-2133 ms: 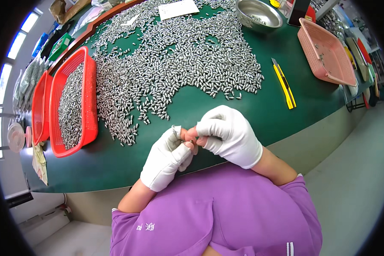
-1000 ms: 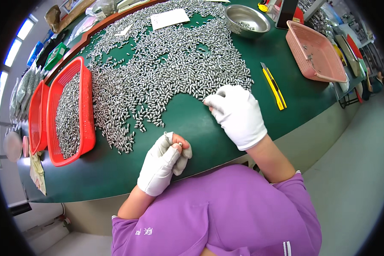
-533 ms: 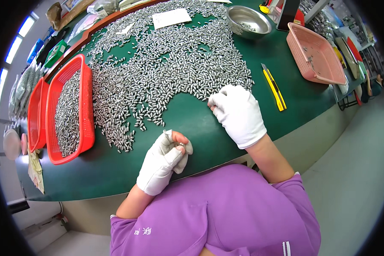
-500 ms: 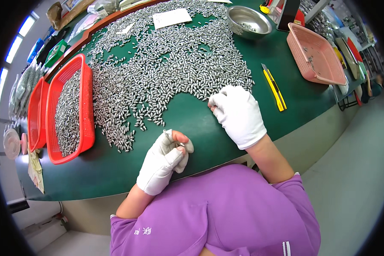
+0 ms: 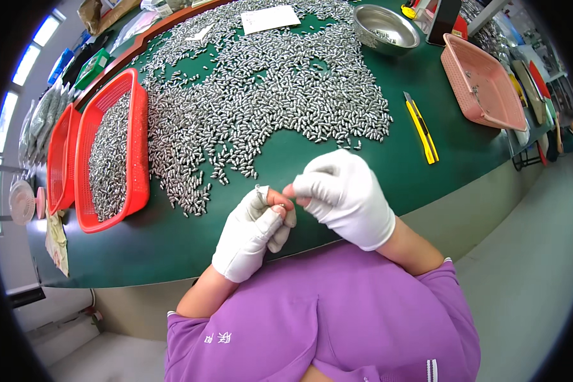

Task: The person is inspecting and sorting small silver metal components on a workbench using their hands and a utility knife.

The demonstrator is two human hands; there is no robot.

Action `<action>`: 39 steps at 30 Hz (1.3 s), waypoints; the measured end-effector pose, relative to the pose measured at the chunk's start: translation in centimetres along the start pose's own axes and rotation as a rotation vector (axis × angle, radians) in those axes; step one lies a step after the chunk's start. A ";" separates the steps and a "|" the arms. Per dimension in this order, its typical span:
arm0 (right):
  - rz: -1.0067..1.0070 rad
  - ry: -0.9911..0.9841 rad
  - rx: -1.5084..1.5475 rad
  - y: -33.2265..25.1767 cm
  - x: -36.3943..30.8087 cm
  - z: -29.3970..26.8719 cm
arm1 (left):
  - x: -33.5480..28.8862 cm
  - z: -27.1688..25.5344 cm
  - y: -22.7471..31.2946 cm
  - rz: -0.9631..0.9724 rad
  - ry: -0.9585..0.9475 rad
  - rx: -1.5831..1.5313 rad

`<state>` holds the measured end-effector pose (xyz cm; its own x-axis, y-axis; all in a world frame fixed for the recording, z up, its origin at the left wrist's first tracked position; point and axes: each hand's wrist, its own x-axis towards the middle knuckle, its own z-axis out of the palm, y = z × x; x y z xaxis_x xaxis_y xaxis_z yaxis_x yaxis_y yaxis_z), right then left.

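Observation:
My left hand (image 5: 251, 232), in a white glove with bare thumb and forefinger tips, is closed in a pinch above the near edge of the green table. A tiny pale glint shows between those fingertips, too small to name. Close beside it, my right hand (image 5: 347, 198), gloved in white too, is bent inward with its bare fingertips pinched together near the left forefinger. Whatever the right fingers hold is hidden. Beyond both hands spreads a wide layer of small silvery metal pieces (image 5: 280, 99), bullet-shaped, with a few strays at its near edge.
At left, a red plastic basket (image 5: 140, 146) holds many such pieces, with another red basket (image 5: 56, 169) beside it. A yellow utility knife (image 5: 421, 130) lies right of the layer. Farther off are a steel bowl (image 5: 395, 46), a pink basket (image 5: 458, 83) and a white paper (image 5: 270, 19).
My right hand has drawn back from the edge of the metal pieces, down and left to my left hand's fingertips. The left hand keeps its pinch. The whole view has shifted slightly.

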<state>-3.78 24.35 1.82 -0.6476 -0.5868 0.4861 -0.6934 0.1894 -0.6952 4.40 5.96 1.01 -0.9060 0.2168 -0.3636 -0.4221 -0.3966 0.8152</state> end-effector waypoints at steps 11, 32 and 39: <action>0.146 0.208 -0.576 2.0 -0.2 -1.5 | 0.0 0.5 0.4 -0.021 0.062 0.018; 0.266 0.047 -0.681 2.8 -0.6 -1.3 | 0.2 -0.1 0.1 0.007 -0.047 -0.041; 0.373 0.106 -0.106 1.2 -0.3 -1.0 | 0.2 -0.1 0.1 -0.028 -0.015 -0.032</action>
<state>-4.73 25.51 1.33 -0.8862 -0.3787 0.2668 -0.4298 0.4571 -0.7787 4.20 5.90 0.99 -0.8932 0.2417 -0.3791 -0.4484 -0.4183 0.7899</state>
